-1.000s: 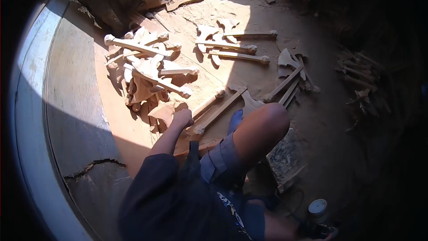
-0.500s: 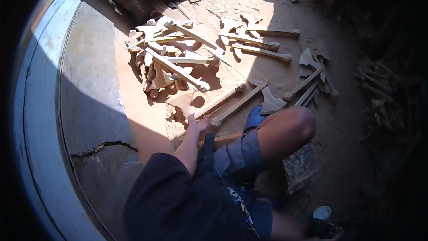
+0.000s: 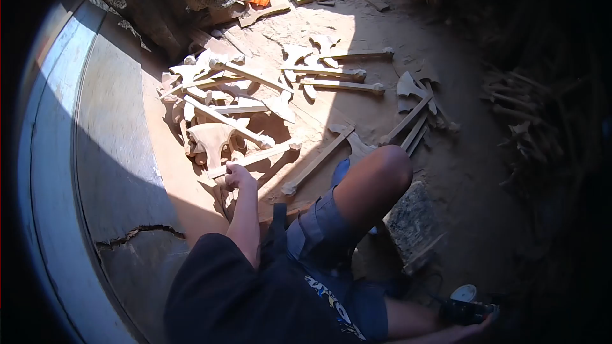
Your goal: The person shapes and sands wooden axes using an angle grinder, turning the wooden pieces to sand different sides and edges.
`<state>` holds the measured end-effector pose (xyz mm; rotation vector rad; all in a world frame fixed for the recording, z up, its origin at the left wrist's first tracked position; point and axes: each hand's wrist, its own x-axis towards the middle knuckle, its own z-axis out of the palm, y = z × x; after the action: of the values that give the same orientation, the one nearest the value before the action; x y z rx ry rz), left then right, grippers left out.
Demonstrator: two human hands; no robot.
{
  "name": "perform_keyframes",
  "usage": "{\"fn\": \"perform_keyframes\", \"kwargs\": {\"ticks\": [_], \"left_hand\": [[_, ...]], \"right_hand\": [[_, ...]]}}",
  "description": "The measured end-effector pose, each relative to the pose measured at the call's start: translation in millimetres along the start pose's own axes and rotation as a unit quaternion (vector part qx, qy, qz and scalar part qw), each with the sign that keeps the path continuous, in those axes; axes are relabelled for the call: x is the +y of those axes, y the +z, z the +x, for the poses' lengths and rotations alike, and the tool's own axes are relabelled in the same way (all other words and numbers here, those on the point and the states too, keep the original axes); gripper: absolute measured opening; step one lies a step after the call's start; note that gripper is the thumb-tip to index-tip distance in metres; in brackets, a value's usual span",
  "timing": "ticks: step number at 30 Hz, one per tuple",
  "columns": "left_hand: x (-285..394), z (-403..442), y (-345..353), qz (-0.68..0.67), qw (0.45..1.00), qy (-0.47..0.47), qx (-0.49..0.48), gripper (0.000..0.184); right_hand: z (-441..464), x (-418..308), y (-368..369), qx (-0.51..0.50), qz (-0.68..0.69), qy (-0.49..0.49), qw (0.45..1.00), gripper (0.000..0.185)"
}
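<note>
My left hand (image 3: 240, 177) is closed on the near end of an axe-shaped wooden piece (image 3: 255, 155). Its broad curved blade lies against the lower edge of a sunlit pile of similar pieces (image 3: 210, 111), and its handle points right. At the lower right, in shadow, my right hand (image 3: 475, 329) is wrapped round a dark tool (image 3: 466, 311), whose details are hard to make out. A pale round disc or lid (image 3: 463, 293) shows just beyond the tool.
More axe-shaped pieces (image 3: 341, 71) lie beyond, others (image 3: 414, 111) to the right and in the shade (image 3: 519, 105). One long piece (image 3: 317, 160) rests near my raised knee (image 3: 382, 178). A grey block (image 3: 411, 223) stands beside my leg; a cracked board (image 3: 121, 153) is left.
My left hand, open half a second ago, has closed on the axe-shaped piece. That piece has turned and shifted toward the pile. The dark tool and my right hand have come further into view.
</note>
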<state>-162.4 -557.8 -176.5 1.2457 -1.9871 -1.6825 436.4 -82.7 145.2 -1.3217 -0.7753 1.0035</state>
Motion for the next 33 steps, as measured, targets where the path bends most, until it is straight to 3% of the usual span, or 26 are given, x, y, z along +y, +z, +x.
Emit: {"fn": "perform_keyframes", "kwargs": {"ticks": [1,3,6,8,10,12,14,15,17,18,20,21,23,24,27,29,31,33], "left_hand": [[33.1,-15.8,-7.6,0.105,0.987,0.112,0.038,0.056],[102.1,-23.1,-14.0,0.135,0.953,0.267,0.049,0.057],[184.1,10.0,-9.8,0.202,0.825,0.527,-0.003,0.053],[215.4,34.8,19.5,0.305,0.756,0.575,0.071,0.047],[247.8,21.3,36.3,0.483,0.750,0.447,-0.066,0.045],[268.8,-53.1,48.6,0.497,0.705,0.464,-0.203,0.047],[224.0,-93.6,95.9,0.511,0.665,0.417,-0.350,0.046],[212.2,-133.7,106.7,0.516,0.623,0.354,-0.469,0.049],[112.8,-141.4,151.9,0.494,0.556,0.351,-0.569,0.058],[77.7,-148.0,165.2,0.520,0.525,0.355,-0.572,0.064],[7.6,-146.7,190.2,0.558,0.552,0.320,-0.531,0.085],[-9.9,-150.7,193.1,0.552,0.580,0.296,-0.521,0.081],[-43.5,-139.6,202.2,0.536,0.530,0.340,-0.563,0.068],[-45.9,-142.5,202.7,0.521,0.557,0.325,-0.559,0.062],[-29.6,-155.4,194.6,0.438,0.634,0.275,-0.574,0.051],[24.2,-180.4,183.7,0.321,0.681,0.228,-0.617,0.051],[36.4,-179.5,209.5,0.250,0.641,0.379,-0.619,0.058],[97.9,-218.6,213.8,0.154,0.587,0.387,-0.695,0.055]], "right_hand": [[-0.3,0.3,-1.3,0.001,0.003,0.002,1.000,0.042],[-0.5,0.8,-3.9,0.004,0.008,0.002,1.000,0.042],[-0.1,-1.2,-7.1,0.007,0.010,0.003,1.000,0.042],[-0.5,-1.8,-10.1,0.009,0.014,0.007,1.000,0.042],[-4.3,0.6,-12.2,0.015,0.022,0.011,1.000,0.042],[-7.0,0.9,-14.5,0.010,0.025,0.010,1.000,0.042],[-9.5,0.8,-19.8,-0.026,0.044,0.002,0.999,0.040],[-11.0,0.2,-21.9,-0.045,0.053,-0.003,0.998,0.039],[-21.8,-6.7,-11.5,0.008,0.078,0.013,0.997,0.040],[-26.8,-7.9,-9.2,0.035,0.090,0.021,0.995,0.040],[-17.9,-3.4,-22.8,0.010,0.096,0.023,0.995,0.040],[-14.1,-1.9,-31.3,-0.005,0.098,0.022,0.995,0.041],[-8.4,9.7,-51.8,-0.008,0.088,-0.019,0.996,0.041],[-7.4,9.0,-53.4,0.007,0.080,-0.024,0.997,0.041],[-41.6,-19.0,-19.6,0.090,0.050,-0.007,0.995,0.040],[-29.3,-11.9,-45.9,0.027,0.078,0.006,0.997,0.040],[-21.0,-3.3,-63.1,-0.016,0.093,0.013,0.995,0.041],[-20.4,-0.3,-59.6,-0.012,0.086,-0.001,0.996,0.042]]}}
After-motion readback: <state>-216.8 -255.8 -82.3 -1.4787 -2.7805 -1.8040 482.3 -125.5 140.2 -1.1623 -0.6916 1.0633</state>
